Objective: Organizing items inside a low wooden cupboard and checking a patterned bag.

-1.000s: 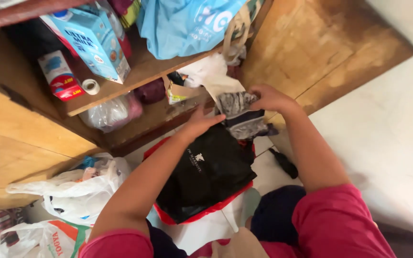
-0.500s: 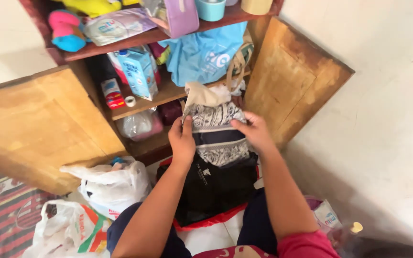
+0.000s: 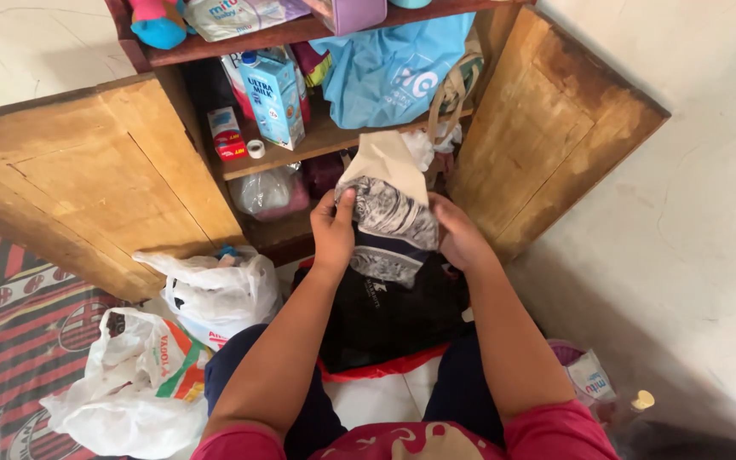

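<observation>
White tiled floor (image 3: 709,213), low wooden cabinet (image 3: 87,187) with both doors swung open. We sit in front of it, legs apart, red sleeves at the frame's lower edge.

Our left hand (image 3: 334,228) grips the left edge of a folded cloth bundle (image 3: 389,223), thumb on top, fingers curled behind. Our right hand (image 3: 457,234) closes on the bundle's right edge. Bundle: grey-and-white patterned fabric over a dark navy piece, with a beige cloth (image 3: 383,159) rising from its top. We hold it upright, just in front of the lower shelf, above a black bag (image 3: 389,319).

Black bag lies on the floor between our knees, a red bag (image 3: 385,366) showing under its near edge.

Middle shelf: blue milk carton (image 3: 273,98) upright, small red-and-white carton (image 3: 228,134) to its left, a tape roll (image 3: 255,149) between them, a light blue bag (image 3: 389,68) to the right. Lower shelf: a clear plastic bag (image 3: 267,192).

Left of us on the floor: two white plastic bags (image 3: 215,294), one nearer the cabinet, one nearer us, beside a red-and-black striped mat (image 3: 10,341). At right, near our knee, a small white packet (image 3: 589,379).
</observation>
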